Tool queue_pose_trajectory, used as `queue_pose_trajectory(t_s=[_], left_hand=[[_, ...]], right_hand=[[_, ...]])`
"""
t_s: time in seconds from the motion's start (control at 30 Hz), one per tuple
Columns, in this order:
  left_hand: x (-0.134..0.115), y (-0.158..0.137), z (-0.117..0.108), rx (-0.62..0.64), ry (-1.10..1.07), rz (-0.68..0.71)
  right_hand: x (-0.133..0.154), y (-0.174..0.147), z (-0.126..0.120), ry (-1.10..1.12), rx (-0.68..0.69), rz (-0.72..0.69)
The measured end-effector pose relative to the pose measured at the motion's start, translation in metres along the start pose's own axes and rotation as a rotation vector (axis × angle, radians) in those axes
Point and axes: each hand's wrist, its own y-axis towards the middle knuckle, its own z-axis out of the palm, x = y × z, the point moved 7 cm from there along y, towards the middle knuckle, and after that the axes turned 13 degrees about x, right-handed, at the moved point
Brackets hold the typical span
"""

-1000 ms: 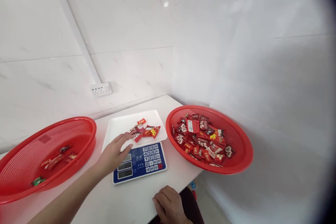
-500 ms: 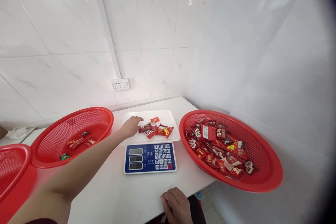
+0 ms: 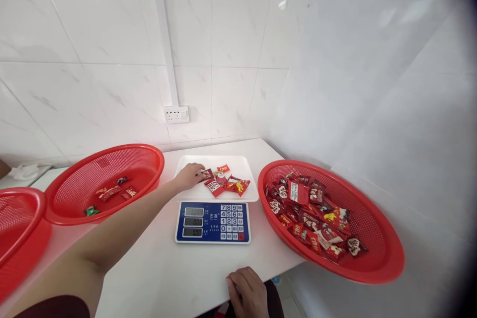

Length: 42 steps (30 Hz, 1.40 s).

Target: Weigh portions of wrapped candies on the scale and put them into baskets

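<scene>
My left hand point(image 3: 190, 176) reaches across to the white pan point(image 3: 242, 161) of a digital scale, its fingers closed on a dark red wrapped candy point(image 3: 207, 174) at the left of a small pile. Several red wrapped candies point(image 3: 238, 185) lie together in the pan, some with gold or white print. The scale's blue panel point(image 3: 214, 223) faces me with number keys and three displays. At the table's front edge rests my right hand point(image 3: 248, 290), its fingers curled together with nothing visible in them.
On the right, a large red basket point(image 3: 387, 258) holds many red wrapped candies. A second red basket point(image 3: 149, 151) on the left contains a few red candies and a green one point(image 3: 91, 210). Another red basket point(image 3: 22, 196) is cut off at the left edge. Behind stands a tiled wall with a socket point(image 3: 176, 114).
My left hand has closed its fingers on the dark red candy, and that candy has shifted slightly. The view has turned a little. My right hand stays at the table edge.
</scene>
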Motion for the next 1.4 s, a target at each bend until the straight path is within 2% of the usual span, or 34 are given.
queue_pose_trajectory(t_s=[0.1, 0.43, 0.67, 0.77, 0.93, 1.07, 1.27, 1.4], left_hand=[[0.001, -0.002, -0.003, -0.019, -0.009, -0.004], [-0.019, -0.007, 0.002, 0.017, -0.022, 0.149], [-0.043, -0.033, 0.021, 0.206, -0.012, 0.36], [-0.037, -0.042, 0.022, 0.243, 0.004, 0.371], [-0.018, -0.045, 0.011, 0.248, 0.027, 0.306], [-0.023, -0.041, 0.007, 0.224, 0.055, 0.297], [-0.057, -0.016, 0.018, 0.238, 0.129, 0.35], [-0.056, -0.001, 0.027, 0.265, 0.15, 0.337]], right_hand=[[0.0, 0.0, 0.0, -0.001, 0.01, 0.005], [0.0, 0.001, 0.002, 0.018, 0.044, 0.039], [-0.001, -0.001, 0.003, 0.012, 0.026, 0.045], [-0.001, -0.001, 0.004, 0.021, 0.031, 0.036], [0.0, 0.0, 0.004, 0.012, 0.017, 0.034], [0.001, 0.001, 0.004, 0.004, 0.014, 0.034], [0.001, 0.001, 0.003, 0.0, 0.023, 0.051], [0.0, 0.001, 0.002, 0.002, 0.026, 0.049]])
